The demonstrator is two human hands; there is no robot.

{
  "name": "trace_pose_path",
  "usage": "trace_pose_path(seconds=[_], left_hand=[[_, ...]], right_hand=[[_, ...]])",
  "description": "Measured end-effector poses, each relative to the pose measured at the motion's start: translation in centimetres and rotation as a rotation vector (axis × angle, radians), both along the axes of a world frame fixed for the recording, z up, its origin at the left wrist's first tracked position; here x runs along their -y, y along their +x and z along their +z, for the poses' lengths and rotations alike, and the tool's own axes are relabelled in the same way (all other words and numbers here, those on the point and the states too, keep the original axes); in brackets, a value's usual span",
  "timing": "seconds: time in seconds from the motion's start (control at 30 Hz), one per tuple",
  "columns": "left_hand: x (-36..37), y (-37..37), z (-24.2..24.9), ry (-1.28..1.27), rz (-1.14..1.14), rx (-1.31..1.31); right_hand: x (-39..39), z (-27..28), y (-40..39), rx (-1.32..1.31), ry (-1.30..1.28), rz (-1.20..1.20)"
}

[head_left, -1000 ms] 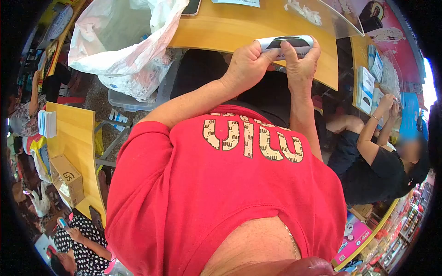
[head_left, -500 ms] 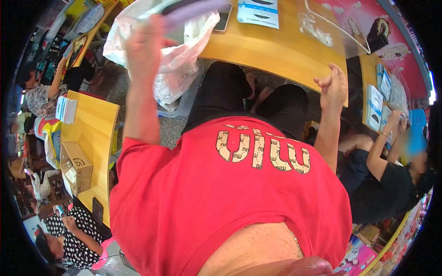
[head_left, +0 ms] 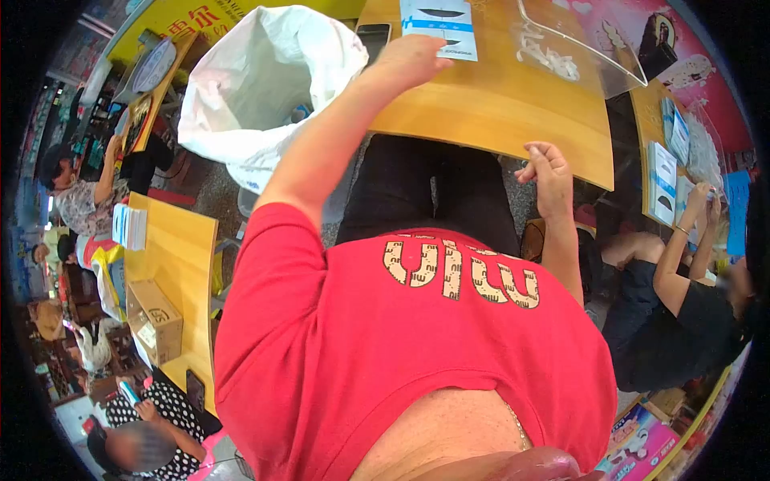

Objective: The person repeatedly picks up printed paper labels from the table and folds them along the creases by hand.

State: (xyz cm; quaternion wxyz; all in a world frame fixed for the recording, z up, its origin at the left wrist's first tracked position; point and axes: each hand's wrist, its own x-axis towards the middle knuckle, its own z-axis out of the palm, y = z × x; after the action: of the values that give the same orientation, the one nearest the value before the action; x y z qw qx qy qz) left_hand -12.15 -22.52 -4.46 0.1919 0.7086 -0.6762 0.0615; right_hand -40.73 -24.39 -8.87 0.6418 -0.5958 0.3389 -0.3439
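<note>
My left hand (head_left: 405, 64) stretches across the table to a stack of printed cards (head_left: 437, 18) with umbrella pictures and a blue band. Its fingers lie over the near edge of the top card, with no visible grip on it. Above the table's front edge, my right hand (head_left: 552, 180) hovers with loosely bent fingers and nothing in them. A large white plastic bag (head_left: 241, 96) stands with its mouth wide at the left, beside my left forearm. Small blue items (head_left: 301, 112) show inside it, too little to name.
A dark phone (head_left: 374, 38) lies between bag and cards. Clear plastic pieces (head_left: 549, 58) lie by a transparent acrylic holder (head_left: 626, 78) at the right. On the left side table are a cardboard box (head_left: 156, 321) and a card stack (head_left: 130, 227). Another person (head_left: 682, 297) sits at right.
My left hand has left the bag's mouth and moved right to the cards. The blurred purple item beside it is out of sight. My right hand has shifted slightly left and down.
</note>
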Motion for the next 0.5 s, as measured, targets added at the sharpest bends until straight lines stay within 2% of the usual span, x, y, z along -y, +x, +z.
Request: trace_pose_path(seconds=[0.03, 0.1, 0.13, 0.2, 0.3, 0.37, 0.43, 0.47, 0.5], left_hand=[[2.0, 0.1, -1.8, 0.004, -0.011, -0.004], [5.4, 0.4, -3.7, -0.078, 0.124, 0.289], [7.0, 1.2, -4.1, -0.076, 0.114, 0.283], [8.9, 3.1, -4.1, 0.389, 0.017, 0.174], [9.8, 4.0, -3.2, 0.437, -0.027, 0.108], [9.7, 4.1, -3.4, 0.436, -0.021, 0.055], [9.4, 3.7, -2.9, 0.287, 0.057, 0.258], [9.1, 3.7, -2.2, 0.298, 0.062, 0.261], [8.2, 3.0, 0.0, 0.038, 0.138, 0.238]], right_hand=[[-0.1, -0.1, 0.0, -0.004, 0.004, -0.011], [-0.1, -0.3, -0.1, -0.074, 0.048, -0.003], [0.0, -0.6, -0.3, -0.088, 0.053, 0.013], [0.4, -1.0, -0.7, -0.13, 0.065, 0.013], [1.3, -1.9, -0.8, -0.177, 0.111, 0.028], [2.3, -2.5, -0.3, -0.178, 0.122, 0.065], [2.9, -2.7, 0.7, -0.141, 0.137, 0.085], [3.1, -2.7, 1.2, -0.111, 0.144, 0.095], [3.1, -2.7, 1.5, -0.111, 0.155, 0.101]])
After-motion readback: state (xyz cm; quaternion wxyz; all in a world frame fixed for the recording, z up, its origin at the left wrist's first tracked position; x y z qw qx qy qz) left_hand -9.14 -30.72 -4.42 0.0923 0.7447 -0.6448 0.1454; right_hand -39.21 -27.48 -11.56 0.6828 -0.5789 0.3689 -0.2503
